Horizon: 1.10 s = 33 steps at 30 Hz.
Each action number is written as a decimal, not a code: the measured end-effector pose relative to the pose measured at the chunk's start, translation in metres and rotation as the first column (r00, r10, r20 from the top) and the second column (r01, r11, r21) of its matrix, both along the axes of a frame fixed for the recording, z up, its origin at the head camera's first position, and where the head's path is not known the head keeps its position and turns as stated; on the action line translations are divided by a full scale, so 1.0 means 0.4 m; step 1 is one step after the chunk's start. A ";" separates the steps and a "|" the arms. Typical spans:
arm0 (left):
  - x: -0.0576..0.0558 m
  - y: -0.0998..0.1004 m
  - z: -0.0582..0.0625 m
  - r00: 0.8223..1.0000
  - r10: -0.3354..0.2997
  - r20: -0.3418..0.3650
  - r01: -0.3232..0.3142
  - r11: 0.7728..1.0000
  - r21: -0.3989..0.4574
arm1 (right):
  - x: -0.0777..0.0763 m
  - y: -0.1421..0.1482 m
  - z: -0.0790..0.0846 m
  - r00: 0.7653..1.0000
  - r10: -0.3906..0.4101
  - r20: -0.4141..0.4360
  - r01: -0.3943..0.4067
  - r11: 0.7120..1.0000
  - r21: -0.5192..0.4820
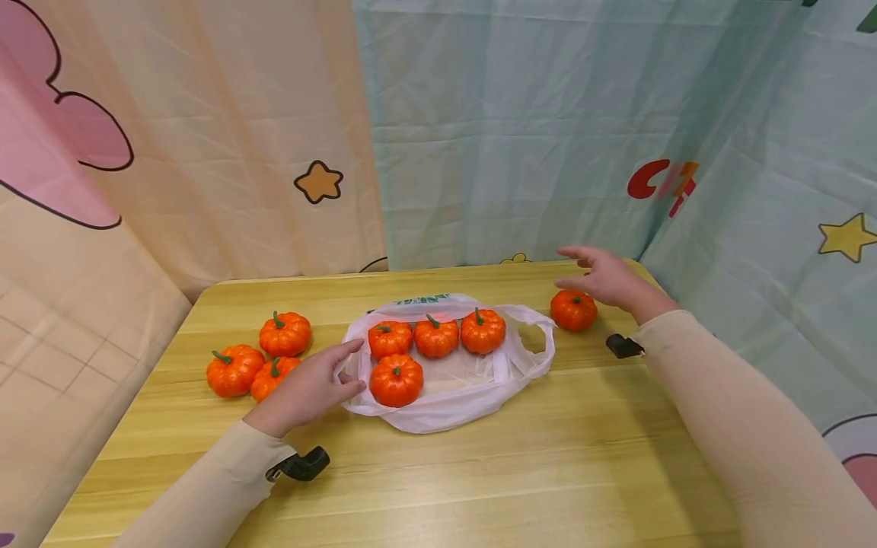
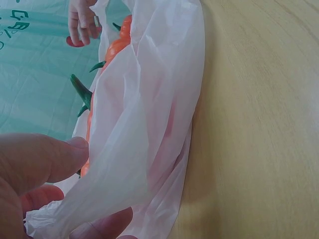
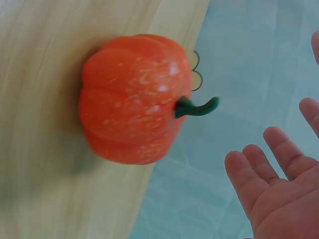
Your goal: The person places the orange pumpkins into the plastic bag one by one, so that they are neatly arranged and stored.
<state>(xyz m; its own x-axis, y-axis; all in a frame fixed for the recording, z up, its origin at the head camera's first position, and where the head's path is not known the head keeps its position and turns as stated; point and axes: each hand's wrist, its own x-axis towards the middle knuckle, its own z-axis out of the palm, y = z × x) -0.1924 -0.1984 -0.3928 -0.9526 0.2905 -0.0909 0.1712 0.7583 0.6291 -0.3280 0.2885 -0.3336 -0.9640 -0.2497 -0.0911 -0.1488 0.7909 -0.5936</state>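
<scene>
Long cream sleeves [image 1: 733, 407]; black device [image 1: 306, 464] at left cuff [image 1: 253, 449], second black device [image 1: 622, 346] at right cuff [image 1: 664, 332].

Wood-grain table [image 1: 479, 487], one white plastic bag and four loose pumpkins resting directly on it.
Top pale yellow, grain running side to side, far corners rounded. Bag [image 1: 445, 417] lies around mid-table toward far edge, mouth open upward, green print at its far side, handle loop spread to the right. Left of bag, three orange pumpkins grouped close: rear pumpkin [image 1: 285, 335], leftmost pumpkin [image 1: 235, 371], front pumpkin [image 1: 271, 379] partly hidden; contact among them unclear. Lone pumpkin [image 1: 574, 310] near far right corner, upright, green stem, pale flecks on skin.
</scene>
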 end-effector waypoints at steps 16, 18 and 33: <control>0.002 0.004 -0.001 1.000 -0.003 0.008 0.003 1.000 0.005 | -0.015 0.060 -0.122 0.995 0.021 0.094 -0.026 0.998 0.050; 0.001 0.004 -0.001 1.000 -0.004 0.006 0.004 1.000 0.005 | -0.014 0.064 -0.134 0.994 0.013 0.112 -0.017 0.999 0.040; 0.005 0.002 0.000 1.000 0.007 0.010 -0.007 1.000 0.001 | -0.014 0.081 -0.170 0.986 0.007 0.166 0.003 0.998 -0.058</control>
